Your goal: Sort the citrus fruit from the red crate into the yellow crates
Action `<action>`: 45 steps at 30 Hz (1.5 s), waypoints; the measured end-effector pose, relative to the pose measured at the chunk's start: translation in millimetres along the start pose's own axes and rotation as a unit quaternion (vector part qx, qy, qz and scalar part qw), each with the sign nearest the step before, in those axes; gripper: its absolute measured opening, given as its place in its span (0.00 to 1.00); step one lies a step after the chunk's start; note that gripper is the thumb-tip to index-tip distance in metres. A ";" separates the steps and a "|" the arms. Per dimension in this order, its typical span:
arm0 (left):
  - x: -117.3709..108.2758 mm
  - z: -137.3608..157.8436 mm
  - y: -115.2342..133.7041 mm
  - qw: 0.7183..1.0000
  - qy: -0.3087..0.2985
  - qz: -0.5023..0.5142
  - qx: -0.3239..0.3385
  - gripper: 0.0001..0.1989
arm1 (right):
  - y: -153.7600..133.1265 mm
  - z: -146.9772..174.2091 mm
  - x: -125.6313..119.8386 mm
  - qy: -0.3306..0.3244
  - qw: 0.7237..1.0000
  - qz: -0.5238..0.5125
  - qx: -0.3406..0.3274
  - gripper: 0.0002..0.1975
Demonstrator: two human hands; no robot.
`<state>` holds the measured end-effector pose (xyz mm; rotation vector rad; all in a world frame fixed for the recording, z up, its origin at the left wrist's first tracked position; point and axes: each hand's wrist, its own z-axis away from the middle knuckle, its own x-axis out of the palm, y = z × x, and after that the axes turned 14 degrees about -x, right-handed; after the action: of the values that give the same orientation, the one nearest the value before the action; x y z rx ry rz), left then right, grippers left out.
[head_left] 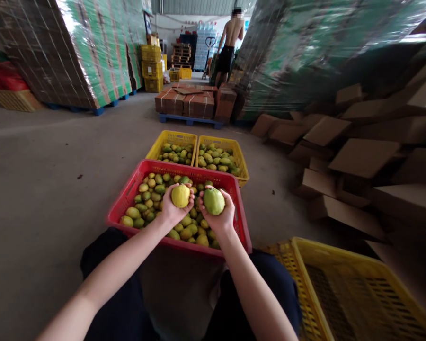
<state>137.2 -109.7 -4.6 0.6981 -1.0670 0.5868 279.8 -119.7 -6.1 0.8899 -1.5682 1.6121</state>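
Cupped in my left hand [171, 210] is a round yellow fruit [181, 196], with my fingers curled around its sides. My right hand [226, 217] holds a slightly larger green fruit [214, 201] in the same way, its stem end upward. I cannot tell the exact kind of fruit. Both hands are side by side, above a red plastic crate [242, 222] in front of my knees. Many yellow and green fruits [150, 195] lie inside that crate, partly hidden by my hands and forearms.
Two yellow crates [246, 173] of similar fruit stand behind the red one. A yellow crate [307, 289] sits at my right knee. Cardboard boxes [364, 156] are heaped on the right. Beyond are a blue pallet [190, 119] of cartons, wrapped stacks [102, 52] and a person [229, 40].
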 end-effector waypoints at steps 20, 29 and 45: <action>-0.1 -38.8 3.7 0.983 0.050 0.156 0.081 0.12 | 30.1 -33.4 -1.9 0.121 0.978 -0.139 -0.098 0.16; 0.4 -35.7 5.7 0.988 0.053 0.122 0.081 0.11 | 32.8 -35.5 -2.3 0.114 0.981 -0.127 -0.094 0.15; -54.2 -6.0 -14.6 0.849 0.034 -0.481 -0.213 0.09 | -23.9 -14.0 -21.3 0.142 0.977 -0.107 -0.122 0.14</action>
<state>131.0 -119.9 -59.7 0.7066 -0.6164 -0.4868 311.3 -105.9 -12.5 0.6407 -1.3823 1.2968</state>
